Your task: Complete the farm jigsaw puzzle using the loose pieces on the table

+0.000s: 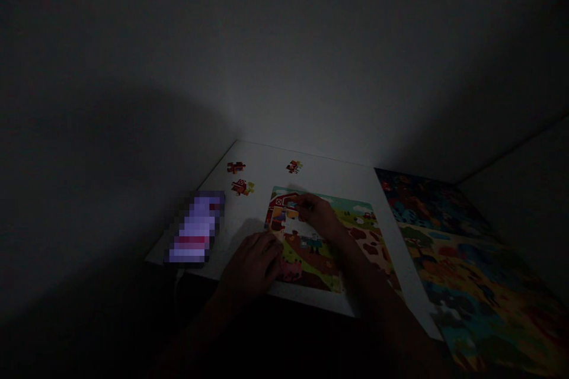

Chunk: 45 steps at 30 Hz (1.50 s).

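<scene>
A farm-scene jigsaw puzzle (pixel 329 278) lies on the white table, with a red barn, animals and a bare pale gap left of its middle. My right hand (pixel 319 218) reaches over the upper left of it, thumb and fingers pinched on a puzzle piece (pixel 292 204) near the barn. The fingers partly cover this piece. My left hand (pixel 253 260) rests at the puzzle's lower left edge, its fingers lying loosely over the border with nothing visible in them. Dim light hides finer detail.
Loose puzzle pieces lie farther back: a red-brown piece (pixel 236 167), a barn piece (pixel 242 188) and another small piece (pixel 294 166). At the left edge sits a lit phone (pixel 195 228) with a cable. Other colourful puzzles (pixel 471 266) cover the right side. Walls (pixel 302 89) rise behind.
</scene>
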Each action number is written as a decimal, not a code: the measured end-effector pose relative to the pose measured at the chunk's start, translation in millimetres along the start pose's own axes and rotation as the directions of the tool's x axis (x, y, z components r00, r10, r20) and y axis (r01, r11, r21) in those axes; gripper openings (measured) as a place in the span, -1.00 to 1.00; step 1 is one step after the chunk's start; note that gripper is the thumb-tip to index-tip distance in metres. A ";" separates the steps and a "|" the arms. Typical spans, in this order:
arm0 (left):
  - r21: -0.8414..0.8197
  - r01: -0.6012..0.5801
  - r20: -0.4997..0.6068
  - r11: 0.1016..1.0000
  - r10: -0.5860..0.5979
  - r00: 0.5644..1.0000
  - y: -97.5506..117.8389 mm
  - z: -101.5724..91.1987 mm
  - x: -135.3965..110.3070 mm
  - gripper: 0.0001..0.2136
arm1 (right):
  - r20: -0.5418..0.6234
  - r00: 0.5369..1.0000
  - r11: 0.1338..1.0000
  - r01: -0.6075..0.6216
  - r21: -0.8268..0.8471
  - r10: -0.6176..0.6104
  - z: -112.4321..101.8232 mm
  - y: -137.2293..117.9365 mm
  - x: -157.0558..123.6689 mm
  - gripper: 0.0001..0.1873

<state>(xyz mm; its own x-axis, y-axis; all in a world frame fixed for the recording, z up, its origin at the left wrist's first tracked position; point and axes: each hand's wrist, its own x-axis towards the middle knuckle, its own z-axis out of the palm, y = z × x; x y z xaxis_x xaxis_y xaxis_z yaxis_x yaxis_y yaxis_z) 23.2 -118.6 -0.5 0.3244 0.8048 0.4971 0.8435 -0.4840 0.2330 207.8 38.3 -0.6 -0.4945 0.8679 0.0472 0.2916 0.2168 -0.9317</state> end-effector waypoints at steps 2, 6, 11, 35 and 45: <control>0.001 0.004 -0.005 1.000 -0.004 1.000 0.7 -0.8 0.1 -0.83 | -0.018 1.000 0.994 0.015 -0.113 -0.017 2.8 1.1 -0.3 -0.74; -0.011 0.017 0.007 1.000 -0.017 1.000 2.6 -2.5 1.6 -0.83 | -0.033 0.998 0.971 0.043 -0.235 -0.052 5.2 5.0 1.1 -0.74; -0.011 0.021 -0.001 1.000 -0.021 1.000 3.0 -2.5 2.6 -0.84 | -0.032 0.975 0.855 0.176 -0.488 -0.219 7.6 5.0 3.6 -0.75; -0.042 0.076 0.041 0.996 -0.074 0.996 3.7 0.7 -1.7 -0.85 | 0.124 0.983 0.662 0.181 -0.727 -0.133 11.0 -37.8 3.7 -0.71; -0.054 0.055 0.012 0.997 -0.054 0.998 0.5 7.1 -4.9 -0.88 | 0.125 0.992 0.668 0.113 -0.735 -0.030 120.1 -60.1 92.6 -0.57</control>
<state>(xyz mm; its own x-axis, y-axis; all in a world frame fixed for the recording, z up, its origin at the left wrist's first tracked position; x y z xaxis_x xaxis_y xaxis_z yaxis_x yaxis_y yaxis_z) 25.0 -120.3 -8.7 0.2832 0.8341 0.4735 0.8356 -0.4568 0.3050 46.1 51.9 16.5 -0.6018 0.7981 0.0299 0.7409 0.5718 -0.3523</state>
